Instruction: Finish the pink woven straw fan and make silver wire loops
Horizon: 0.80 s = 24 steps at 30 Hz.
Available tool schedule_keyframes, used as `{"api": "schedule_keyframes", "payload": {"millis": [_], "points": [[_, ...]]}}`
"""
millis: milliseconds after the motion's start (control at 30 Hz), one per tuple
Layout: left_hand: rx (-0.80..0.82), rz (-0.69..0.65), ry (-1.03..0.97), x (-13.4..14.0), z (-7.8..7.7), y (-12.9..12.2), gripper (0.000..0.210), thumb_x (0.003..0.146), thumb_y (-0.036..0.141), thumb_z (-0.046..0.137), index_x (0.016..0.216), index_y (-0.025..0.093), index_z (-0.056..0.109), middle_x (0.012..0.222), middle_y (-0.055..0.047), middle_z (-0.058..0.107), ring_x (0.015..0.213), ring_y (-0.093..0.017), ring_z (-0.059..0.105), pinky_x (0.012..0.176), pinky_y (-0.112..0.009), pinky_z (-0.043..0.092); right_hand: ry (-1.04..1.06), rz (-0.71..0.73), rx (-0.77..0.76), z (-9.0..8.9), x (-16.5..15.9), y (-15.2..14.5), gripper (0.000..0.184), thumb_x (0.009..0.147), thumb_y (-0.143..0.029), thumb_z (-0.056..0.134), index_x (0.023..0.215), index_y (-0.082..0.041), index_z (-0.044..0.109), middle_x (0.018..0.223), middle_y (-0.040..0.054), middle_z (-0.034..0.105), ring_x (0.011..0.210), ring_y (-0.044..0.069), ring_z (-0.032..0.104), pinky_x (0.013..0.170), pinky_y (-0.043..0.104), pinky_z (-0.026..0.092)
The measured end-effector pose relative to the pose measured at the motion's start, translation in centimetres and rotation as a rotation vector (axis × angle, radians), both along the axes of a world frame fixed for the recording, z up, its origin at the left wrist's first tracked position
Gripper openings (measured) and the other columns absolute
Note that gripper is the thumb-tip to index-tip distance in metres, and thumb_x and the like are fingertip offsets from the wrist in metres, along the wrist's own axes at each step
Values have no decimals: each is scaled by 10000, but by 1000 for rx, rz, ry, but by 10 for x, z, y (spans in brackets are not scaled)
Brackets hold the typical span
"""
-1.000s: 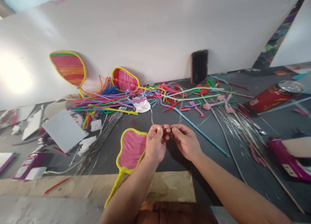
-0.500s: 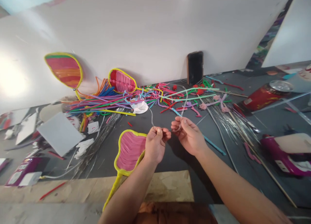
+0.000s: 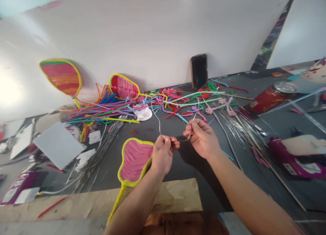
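Observation:
A thin silvery wire [image 3: 158, 122], bent into a rough loop, spans the space between my hands above the dark table. My left hand [image 3: 163, 154] pinches it between thumb and fingers at the lower left. On the other side, my right hand [image 3: 203, 138] grips the loop with thumb and fingertips, a small gap away from the left. Beside my left forearm lies a pink fan-shaped panel with a yellow fuzzy rim and handle [image 3: 134, 160], partly covered by that arm.
Colourful pipe cleaners [image 3: 102, 109] spread across the back, near two more yellow-rimmed panels, one orange-red [image 3: 62, 77], one pink [image 3: 124, 87]. A phone [image 3: 199, 71] leans on the white board. At right are a red can [image 3: 273, 98], bare wires [image 3: 235, 131] and a purple glue-gun-like tool [image 3: 292, 160].
My right hand has shifted slightly right and up, widening the gap to my left hand. The wire loop has spread with it. The whole view has drifted a little.

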<state>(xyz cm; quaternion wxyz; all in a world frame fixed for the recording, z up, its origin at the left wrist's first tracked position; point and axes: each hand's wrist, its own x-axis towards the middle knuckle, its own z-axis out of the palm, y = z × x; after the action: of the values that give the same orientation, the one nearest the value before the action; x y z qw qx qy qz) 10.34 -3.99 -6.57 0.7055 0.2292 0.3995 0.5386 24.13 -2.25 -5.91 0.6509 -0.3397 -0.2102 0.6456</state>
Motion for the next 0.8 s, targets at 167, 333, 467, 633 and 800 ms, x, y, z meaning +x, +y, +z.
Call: {"api": "schedule_keyframes", "payload": {"millis": [167,333,467,633,800], "points": [[5,-8,27,2,0,-2,290,712,294,708,702,169,445,692,11,590,608,-94,572,609,-231,462,22,-62,-11,-3,-1,1,187,670,-308,754,724,-228,593,667,-58,549,567,74,502,617,238,442],[-10,8,7,1,-1,-1,299,697,291,722,696,166,450,693,16,584,602,-87,566,609,-221,458,48,-18,-5,-3,-1,1,165,687,-302,741,734,-233,598,672,-61,560,575,75,515,660,247,454],[-16,32,-33,-1,-1,1,281,697,268,721,694,163,460,708,11,590,617,-78,566,631,-211,459,39,18,-48,-4,1,3,193,685,-353,737,811,-240,645,766,-30,648,699,105,603,728,264,476],[-4,91,-81,-7,2,6,259,691,216,719,683,165,465,721,14,580,637,-72,561,631,-194,463,-87,136,-76,-12,-6,-2,251,648,-319,768,864,-225,681,829,-1,683,712,108,610,701,253,472],[12,108,-98,-10,6,8,244,697,214,712,686,168,472,718,14,579,638,-72,562,626,-189,469,-135,293,-86,-16,-19,-10,228,617,-287,793,806,-200,698,749,-8,671,658,104,587,670,257,457]]}}
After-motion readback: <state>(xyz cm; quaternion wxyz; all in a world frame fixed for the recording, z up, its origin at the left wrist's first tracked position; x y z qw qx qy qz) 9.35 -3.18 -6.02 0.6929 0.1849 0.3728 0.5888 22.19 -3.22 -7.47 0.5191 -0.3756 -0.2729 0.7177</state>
